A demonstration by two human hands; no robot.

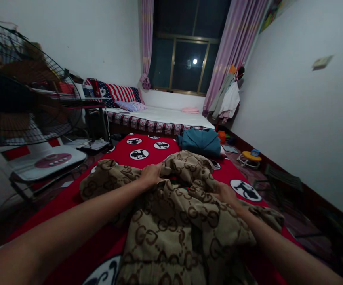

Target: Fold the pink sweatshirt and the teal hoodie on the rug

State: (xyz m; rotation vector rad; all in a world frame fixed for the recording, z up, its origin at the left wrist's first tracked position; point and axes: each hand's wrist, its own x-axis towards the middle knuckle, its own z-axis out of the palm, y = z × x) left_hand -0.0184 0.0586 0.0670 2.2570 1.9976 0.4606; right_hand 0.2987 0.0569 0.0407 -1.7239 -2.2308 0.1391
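Note:
A beige hooded jacket (171, 217) with a brown letter pattern lies spread and rumpled in front of me, its elastic hem nearest my body. Its sleeves stretch out to the left and right. My left hand (151, 175) grips the cloth beside the hood, the fingertips partly hidden in the folds. On the other side of the hood, my right hand (227, 194) is closed on the fabric, its fingers mostly covered. Under the jacket is a red sheet (115, 148) with round black-and-white figures. A folded teal garment (200, 141) sits beyond the hood.
A large floor fan (25, 95) stands close on the left, by a cluttered desk (91, 103). Across the back is a bed (165, 114) with pillows. Clothes (230, 99) hang near the curtain. At right are a yellow stool (251, 156) and a dark folding stool (282, 178).

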